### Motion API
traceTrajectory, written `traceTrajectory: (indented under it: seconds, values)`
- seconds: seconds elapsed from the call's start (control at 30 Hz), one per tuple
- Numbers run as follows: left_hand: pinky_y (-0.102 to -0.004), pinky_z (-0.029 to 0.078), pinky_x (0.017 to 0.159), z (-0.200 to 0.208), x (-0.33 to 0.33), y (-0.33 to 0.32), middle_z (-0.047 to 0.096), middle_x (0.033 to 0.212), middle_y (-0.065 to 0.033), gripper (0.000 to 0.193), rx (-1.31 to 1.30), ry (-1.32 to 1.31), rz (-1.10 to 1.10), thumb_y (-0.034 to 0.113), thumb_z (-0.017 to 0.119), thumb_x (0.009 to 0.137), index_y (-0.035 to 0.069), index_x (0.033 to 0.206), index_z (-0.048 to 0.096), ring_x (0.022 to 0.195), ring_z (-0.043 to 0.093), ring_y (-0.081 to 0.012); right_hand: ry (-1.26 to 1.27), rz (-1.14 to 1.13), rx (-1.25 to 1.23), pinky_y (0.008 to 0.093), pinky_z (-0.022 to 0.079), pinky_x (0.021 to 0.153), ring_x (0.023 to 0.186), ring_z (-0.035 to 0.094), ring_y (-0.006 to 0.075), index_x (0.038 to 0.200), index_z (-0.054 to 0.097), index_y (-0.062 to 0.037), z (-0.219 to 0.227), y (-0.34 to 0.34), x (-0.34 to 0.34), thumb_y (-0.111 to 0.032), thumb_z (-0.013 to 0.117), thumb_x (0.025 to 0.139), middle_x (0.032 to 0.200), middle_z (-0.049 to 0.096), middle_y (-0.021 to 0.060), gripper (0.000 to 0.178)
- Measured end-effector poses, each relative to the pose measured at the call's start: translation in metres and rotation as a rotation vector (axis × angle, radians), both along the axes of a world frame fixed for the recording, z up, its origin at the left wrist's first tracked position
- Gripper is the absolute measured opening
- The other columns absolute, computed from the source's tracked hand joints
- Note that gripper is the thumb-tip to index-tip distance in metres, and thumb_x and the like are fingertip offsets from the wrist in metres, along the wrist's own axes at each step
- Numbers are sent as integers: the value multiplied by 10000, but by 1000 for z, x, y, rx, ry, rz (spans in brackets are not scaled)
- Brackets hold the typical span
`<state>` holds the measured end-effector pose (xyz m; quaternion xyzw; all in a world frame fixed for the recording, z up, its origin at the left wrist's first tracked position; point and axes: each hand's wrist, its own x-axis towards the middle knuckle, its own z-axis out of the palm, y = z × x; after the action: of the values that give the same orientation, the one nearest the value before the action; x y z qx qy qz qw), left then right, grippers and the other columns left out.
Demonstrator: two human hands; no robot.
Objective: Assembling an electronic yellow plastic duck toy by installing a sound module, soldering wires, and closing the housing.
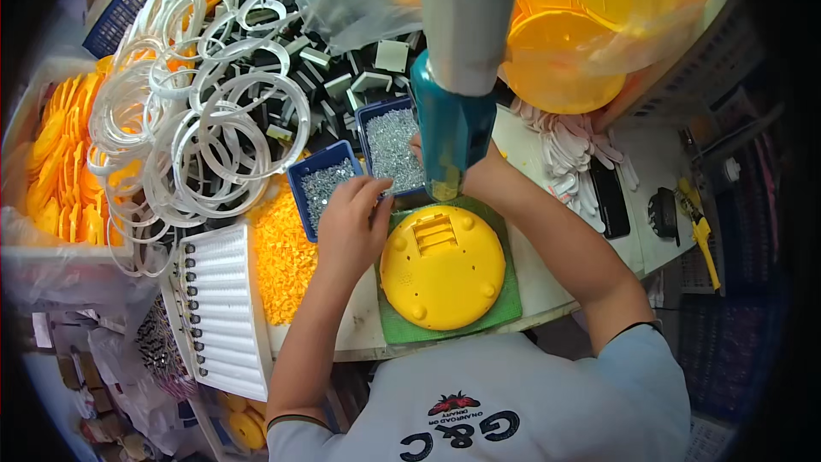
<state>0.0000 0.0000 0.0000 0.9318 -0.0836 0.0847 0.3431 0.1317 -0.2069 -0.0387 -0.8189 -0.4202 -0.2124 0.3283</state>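
A crate (pixel 85 261) of yellow parts (pixel 68 154) stands at far left, heaped pale rings (pixel 182 150) beside it. On the bench (pixel 346 329), a round yellow housing (pixel 442 278) rests on a green mat (pixel 508 295), lower centre; gloves (pixel 566 154) lie right. A teal driver (pixel 449 120) hides most of the right hand (pixel 482 173).

The left hand (pixel 352 210), fingers bent, reaches the small blue tray (pixel 329 156); the right, the larger blue tray (pixel 409 199). Neither grip can be determined.

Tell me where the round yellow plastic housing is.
In the head view, the round yellow plastic housing lies slightly right of centre on the green rectangular mat, below the elongated teal tool.
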Motion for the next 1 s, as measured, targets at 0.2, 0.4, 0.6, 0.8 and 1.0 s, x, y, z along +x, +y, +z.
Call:
traceTrajectory:
  seconds: [0.2,0.4,0.6,0.8,1.0]
  values:
    - [-433,496,854,-15,49,-2,683,1092,-72,133,244,-423,-17,89,784,819,80,933,717,1055,612,-315,16,-69,34,442,537,764,883,639,310,801,696,-80,44,-10,-32,-147,693,816,858,642,79,68]
    - [-427,491,858,-18,44,-4,691,1062,-68,111,180,-432,-12,88,783,829,72,897,698,1037,625,-315,0,-164,-93,424,528,744,841,630,306,845,727,-82,52,-60,-72,-136,757,811,834,643,72,70]
    - [-425,499,865,-7,18,0,706,1003,-89,103,-21,-401,38,102,774,862,62,913,694,987,643,-324,163,-331,69,415,535,772,847,661,308,855,726,-45,34,-105,-120,-64,774,810,854,684,101,68]
    - [-322,515,808,-18,-53,13,727,959,-80,71,-380,-118,203,68,748,929,49,990,718,909,683,-222,300,-467,131,407,541,790,846,676,324,859,723,-25,19,-127,-161,-32,778,813,845,689,114,72]
    - [-243,498,815,-53,-106,20,717,1013,-16,69,-718,42,364,55,671,998,38,1050,713,899,631,-75,377,-423,173,417,554,779,847,705,333,926,727,-16,11,-116,-175,-48,737,860,896,727,134,74]
